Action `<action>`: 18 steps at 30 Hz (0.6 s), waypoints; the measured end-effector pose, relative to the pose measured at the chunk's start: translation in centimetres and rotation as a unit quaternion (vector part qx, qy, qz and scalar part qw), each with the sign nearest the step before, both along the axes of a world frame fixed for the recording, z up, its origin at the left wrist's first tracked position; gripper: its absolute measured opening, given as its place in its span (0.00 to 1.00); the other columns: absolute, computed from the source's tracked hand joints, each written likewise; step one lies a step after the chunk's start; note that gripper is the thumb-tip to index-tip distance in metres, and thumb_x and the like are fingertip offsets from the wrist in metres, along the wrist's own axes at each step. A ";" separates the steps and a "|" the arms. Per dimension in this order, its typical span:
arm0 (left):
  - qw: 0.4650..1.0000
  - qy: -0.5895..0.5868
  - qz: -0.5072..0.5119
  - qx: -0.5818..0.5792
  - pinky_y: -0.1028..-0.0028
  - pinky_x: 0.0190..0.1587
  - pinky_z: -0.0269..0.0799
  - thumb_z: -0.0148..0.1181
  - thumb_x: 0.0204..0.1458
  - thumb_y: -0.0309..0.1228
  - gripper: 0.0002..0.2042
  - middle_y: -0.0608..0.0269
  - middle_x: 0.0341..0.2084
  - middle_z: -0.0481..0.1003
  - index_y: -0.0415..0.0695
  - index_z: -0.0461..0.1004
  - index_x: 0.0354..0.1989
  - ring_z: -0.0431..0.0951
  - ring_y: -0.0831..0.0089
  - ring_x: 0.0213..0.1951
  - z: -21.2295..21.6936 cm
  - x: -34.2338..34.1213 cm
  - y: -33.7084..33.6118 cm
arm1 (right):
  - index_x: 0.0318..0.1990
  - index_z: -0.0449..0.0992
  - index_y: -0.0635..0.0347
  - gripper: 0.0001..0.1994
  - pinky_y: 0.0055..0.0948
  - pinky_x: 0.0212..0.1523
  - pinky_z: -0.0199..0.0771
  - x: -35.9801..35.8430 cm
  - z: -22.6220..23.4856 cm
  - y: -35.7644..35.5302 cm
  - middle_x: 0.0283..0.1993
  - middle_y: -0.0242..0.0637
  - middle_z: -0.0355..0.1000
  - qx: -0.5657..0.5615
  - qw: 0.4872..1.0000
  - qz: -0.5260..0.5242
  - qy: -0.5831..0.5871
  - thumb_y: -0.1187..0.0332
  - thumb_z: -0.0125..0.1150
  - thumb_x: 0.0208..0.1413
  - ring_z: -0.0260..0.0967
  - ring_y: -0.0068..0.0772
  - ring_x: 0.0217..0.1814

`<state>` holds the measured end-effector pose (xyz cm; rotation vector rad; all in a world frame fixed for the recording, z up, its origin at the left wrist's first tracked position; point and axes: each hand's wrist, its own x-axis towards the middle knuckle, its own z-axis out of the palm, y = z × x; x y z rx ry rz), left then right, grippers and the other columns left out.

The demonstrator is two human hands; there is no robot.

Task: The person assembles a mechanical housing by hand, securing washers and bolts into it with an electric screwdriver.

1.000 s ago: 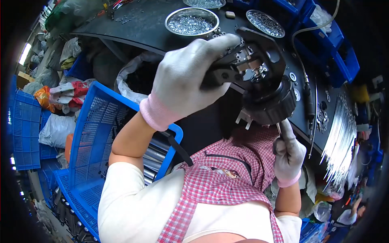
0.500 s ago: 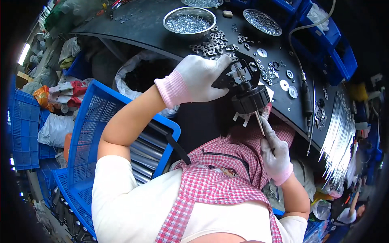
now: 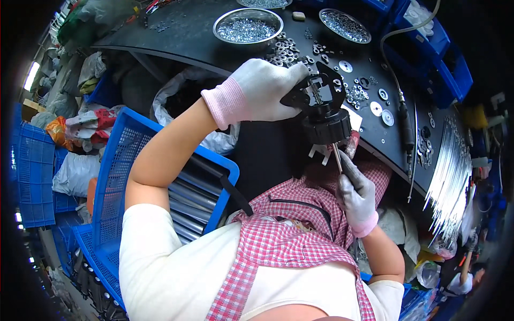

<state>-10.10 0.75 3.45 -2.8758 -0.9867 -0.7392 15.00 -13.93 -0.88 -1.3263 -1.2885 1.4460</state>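
Head view shows me a black plastic assembly [image 3: 324, 115], a forked bracket on top of a round ribbed cap, held up over the near edge of the dark curved workbench [image 3: 176, 32]. My left hand [image 3: 262, 91], in a white knit glove with a pink cuff, is closed around the bracket's left side. A thin metal rod [image 3: 336, 158] runs from under the cap down into my right hand [image 3: 356, 195], gloved in grey-white, which is closed around its lower end just below the assembly. Both hands sit above my lap and the pink checked apron [image 3: 284, 235], with little open room between bench edge and body. To my left a blue mesh crate [image 3: 123, 176] holds grey metal tubes. On the bench beyond the assembly, loose washers and nuts [image 3: 353, 88] lie scattered; two round steel bowls [image 3: 247, 24] behind them hold small silvery hardware. A bundle of thin bright rods [image 3: 452, 176] lies at the far right.
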 end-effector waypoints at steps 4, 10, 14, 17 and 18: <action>1.000 -0.019 -0.002 -0.010 0.65 0.27 0.73 0.69 0.35 0.36 0.25 0.53 0.21 0.74 0.40 0.67 0.42 0.77 0.56 0.24 -0.5 -0.1 0.0 | 0.59 0.67 0.61 0.22 0.15 0.26 0.61 0.0 -1.7 0.1 0.32 0.35 0.73 0.159 0.975 -0.020 -0.157 0.81 0.49 0.55 0.58 0.11 0.24; 0.999 -0.043 0.014 0.004 0.65 0.27 0.73 0.69 0.35 0.38 0.26 0.53 0.20 0.74 0.39 0.66 0.41 0.77 0.55 0.24 -1.2 0.4 -0.5 | 0.57 0.71 0.54 0.27 0.26 0.21 0.65 0.3 -2.4 1.2 0.23 0.36 0.69 0.402 0.810 -0.091 -0.418 0.84 0.53 0.46 0.64 0.26 0.18; 0.999 -0.041 0.030 0.002 0.65 0.26 0.73 0.70 0.35 0.40 0.28 0.52 0.21 0.74 0.37 0.67 0.43 0.77 0.55 0.24 -1.6 0.4 0.0 | 0.59 0.69 0.55 0.27 0.29 0.19 0.63 0.6 -3.3 2.0 0.24 0.32 0.70 0.416 0.815 -0.084 -0.394 0.82 0.54 0.47 0.62 0.28 0.17; 0.999 -0.043 0.009 -0.014 0.65 0.27 0.72 0.69 0.38 0.41 0.28 0.50 0.21 0.74 0.37 0.67 0.44 0.77 0.55 0.24 -0.8 -0.2 -0.1 | 0.61 0.65 0.60 0.24 0.26 0.20 0.60 1.0 -3.0 2.1 0.24 0.26 0.70 0.112 0.988 -0.030 -0.102 0.79 0.52 0.54 0.60 0.17 0.18; 0.998 -0.065 -0.009 -0.025 0.65 0.27 0.71 0.67 0.41 0.42 0.25 0.49 0.21 0.74 0.37 0.68 0.43 0.77 0.54 0.25 -0.6 -0.3 -0.1 | 0.60 0.65 0.63 0.22 0.24 0.25 0.64 1.5 -2.5 2.1 0.29 0.27 0.73 0.027 0.999 0.001 0.031 0.78 0.52 0.56 0.65 0.17 0.24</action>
